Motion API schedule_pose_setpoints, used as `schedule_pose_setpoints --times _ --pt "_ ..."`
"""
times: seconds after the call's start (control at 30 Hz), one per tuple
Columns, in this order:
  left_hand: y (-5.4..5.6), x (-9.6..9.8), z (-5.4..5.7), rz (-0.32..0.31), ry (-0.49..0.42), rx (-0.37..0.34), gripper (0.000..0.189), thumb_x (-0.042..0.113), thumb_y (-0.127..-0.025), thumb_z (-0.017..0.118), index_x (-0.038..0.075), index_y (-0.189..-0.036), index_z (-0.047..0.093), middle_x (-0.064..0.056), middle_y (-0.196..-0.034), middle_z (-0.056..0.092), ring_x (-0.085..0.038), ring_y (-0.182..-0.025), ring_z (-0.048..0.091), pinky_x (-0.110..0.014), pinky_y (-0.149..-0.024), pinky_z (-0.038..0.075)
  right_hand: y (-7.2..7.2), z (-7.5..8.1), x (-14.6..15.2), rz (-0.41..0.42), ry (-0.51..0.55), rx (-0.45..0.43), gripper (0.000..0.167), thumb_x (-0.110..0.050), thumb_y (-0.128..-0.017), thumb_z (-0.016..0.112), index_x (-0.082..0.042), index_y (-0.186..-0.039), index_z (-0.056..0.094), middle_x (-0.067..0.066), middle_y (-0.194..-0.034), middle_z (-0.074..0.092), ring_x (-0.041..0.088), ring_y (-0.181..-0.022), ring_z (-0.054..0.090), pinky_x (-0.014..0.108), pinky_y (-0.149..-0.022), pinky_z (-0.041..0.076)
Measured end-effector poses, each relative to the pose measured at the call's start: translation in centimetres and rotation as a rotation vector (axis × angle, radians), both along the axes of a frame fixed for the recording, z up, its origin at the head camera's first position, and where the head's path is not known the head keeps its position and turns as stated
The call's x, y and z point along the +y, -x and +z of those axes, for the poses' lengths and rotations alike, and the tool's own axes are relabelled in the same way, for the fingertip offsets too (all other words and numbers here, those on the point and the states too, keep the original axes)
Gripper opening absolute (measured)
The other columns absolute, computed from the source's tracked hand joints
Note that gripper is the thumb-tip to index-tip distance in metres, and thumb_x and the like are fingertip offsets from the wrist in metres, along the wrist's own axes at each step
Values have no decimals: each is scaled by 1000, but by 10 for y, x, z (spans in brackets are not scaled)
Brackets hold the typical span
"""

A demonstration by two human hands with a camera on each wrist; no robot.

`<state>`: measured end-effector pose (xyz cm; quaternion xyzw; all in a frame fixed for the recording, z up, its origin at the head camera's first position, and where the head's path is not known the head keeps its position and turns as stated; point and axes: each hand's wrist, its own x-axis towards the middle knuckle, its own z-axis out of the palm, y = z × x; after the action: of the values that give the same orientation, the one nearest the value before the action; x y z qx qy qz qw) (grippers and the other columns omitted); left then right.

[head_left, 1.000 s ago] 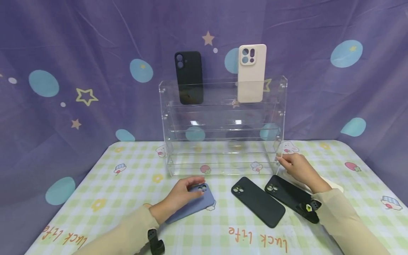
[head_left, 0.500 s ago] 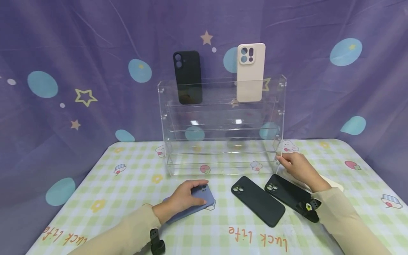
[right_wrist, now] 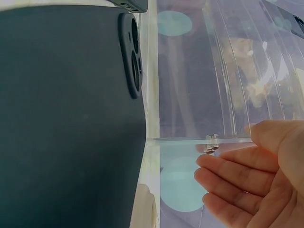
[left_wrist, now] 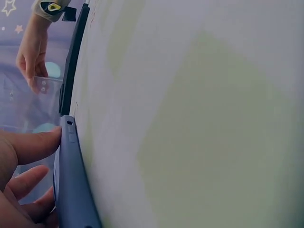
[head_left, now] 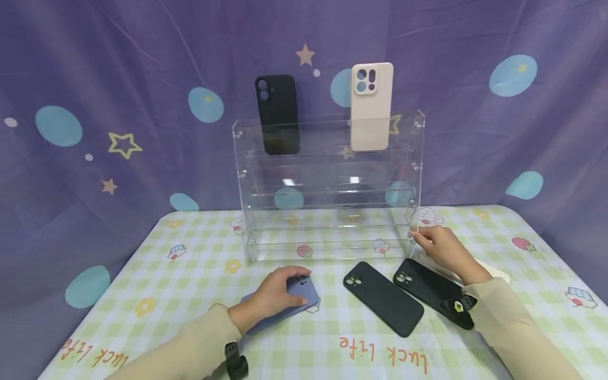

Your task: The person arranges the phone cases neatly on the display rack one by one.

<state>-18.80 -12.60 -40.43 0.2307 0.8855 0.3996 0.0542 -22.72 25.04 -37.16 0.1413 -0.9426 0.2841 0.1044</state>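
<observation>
Dropping onto the blue case (head_left: 302,289), your left hand (head_left: 271,294) just pinched its edges, seemingly securing it; your right hand (head_left: 446,254) pinched the stand's (head_left: 328,191) side.

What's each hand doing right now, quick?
Left hand: holding the blue case.
Right hand: pinching the side edge of the clear rack.

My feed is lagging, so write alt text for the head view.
A left hand grips a blue-grey phone case on a green-checked tablecloth; the right hand pinches the side of a clear plastic tiered rack. A black phone case and a cream one stand in its top tier; two black cases lie nearer the camera.
</observation>
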Motion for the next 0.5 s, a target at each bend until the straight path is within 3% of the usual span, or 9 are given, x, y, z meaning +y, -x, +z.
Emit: schedule_pose_setpoints --times 0.23,0.37,0.5 --pt "2 5 14 2 53 43 74 1 -66 83 3 -132 50 -14 -120 59 -30 -111 54 -46 -92 45 1 -1 0 8 6 -9 41 -14 -96 53 -11 -57 42 -6 -53 30 12 -50 30 26 -50 28" --pt "9 6 18 -13 50 -48 72 1 -70 80 1 -134 48 -11 -113 63 -28 -105 57 -41 -87 47 2 -1 1 7 -1 -4 41 -15 -97 53 -11 -57 42 -6 -53 31 12 -50 30 27 -50 28" --pt "17 4 20 -22 54 -135 52 8 -77 77 -1 -125 58 -8 -106 65 -22 -99 58 -35 -83 48 2 -1 1 5 -5 0 40 -14 -97 53 -11 -58 44 -5 -54 32 13 -51 32 27 -51 29"
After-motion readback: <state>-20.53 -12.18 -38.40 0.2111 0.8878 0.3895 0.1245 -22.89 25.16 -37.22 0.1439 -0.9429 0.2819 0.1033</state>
